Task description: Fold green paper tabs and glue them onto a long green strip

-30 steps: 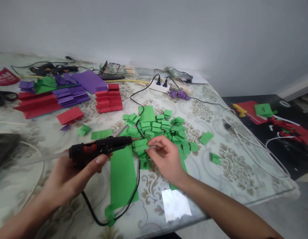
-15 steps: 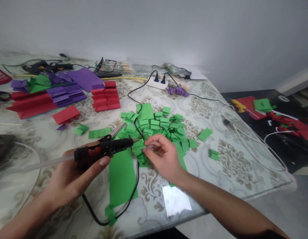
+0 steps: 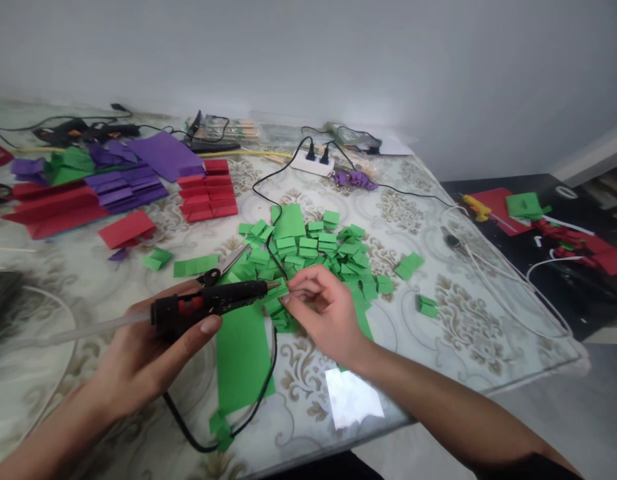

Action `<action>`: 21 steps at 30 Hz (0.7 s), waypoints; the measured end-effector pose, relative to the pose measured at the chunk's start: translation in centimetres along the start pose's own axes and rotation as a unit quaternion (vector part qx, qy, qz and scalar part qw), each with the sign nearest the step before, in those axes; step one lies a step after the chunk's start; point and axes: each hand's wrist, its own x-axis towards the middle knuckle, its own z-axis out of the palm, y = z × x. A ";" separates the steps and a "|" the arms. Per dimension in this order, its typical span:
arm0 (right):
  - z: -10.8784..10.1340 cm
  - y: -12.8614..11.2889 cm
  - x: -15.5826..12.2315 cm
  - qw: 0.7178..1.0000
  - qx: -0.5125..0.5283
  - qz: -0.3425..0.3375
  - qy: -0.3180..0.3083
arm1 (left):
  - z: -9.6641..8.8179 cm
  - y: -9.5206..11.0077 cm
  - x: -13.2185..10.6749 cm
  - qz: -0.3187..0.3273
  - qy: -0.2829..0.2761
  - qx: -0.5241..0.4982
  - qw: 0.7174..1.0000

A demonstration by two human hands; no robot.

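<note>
A black hot glue gun (image 3: pixel 208 301) lies in my left hand (image 3: pixel 153 347), fingers wrapped round it, a clear glue stick (image 3: pixel 103 327) jutting from its back. Its nozzle points right, at the green paper piece (image 3: pixel 277 293) that my right hand (image 3: pixel 326 313) pinches between thumb and fingers. Whether nozzle and paper touch, I cannot tell. Under and behind both hands spread many small folded green paper pieces (image 3: pixel 308 247) and a larger green sheet (image 3: pixel 243 360). Scissors (image 3: pixel 221 267) rest just behind the glue gun, partly hidden by it.
Red folded strips (image 3: pixel 208 193), purple paper (image 3: pixel 163 157) and another black glue gun (image 3: pixel 63 132) occupy the back left. A white power strip (image 3: pixel 312 162) with two plugs sits at the back. The gun's black cord (image 3: pixel 263 400) loops near the front. Right stands a dark surface (image 3: pixel 508 260) with paper.
The view has shifted slightly, so the table things appear a little further left and up. Both hands keep their grips, and the nozzle and pinched paper stay close together.
</note>
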 end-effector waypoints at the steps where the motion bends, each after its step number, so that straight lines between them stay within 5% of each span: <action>1: 0.0 0.0 0.0 1.000 -0.001 0.000 0.002 | 0.0 -0.1 0.0 0.022 -0.016 0.014 1.000; 6: 0.0 -0.1 0.0 1.000 -0.009 0.001 0.005 | -0.3 -0.3 0.1 0.078 -0.047 0.075 0.993; 21: 0.1 -0.3 -0.1 1.000 -0.004 -0.006 0.011 | -0.3 -0.3 0.1 0.088 -0.048 0.090 0.991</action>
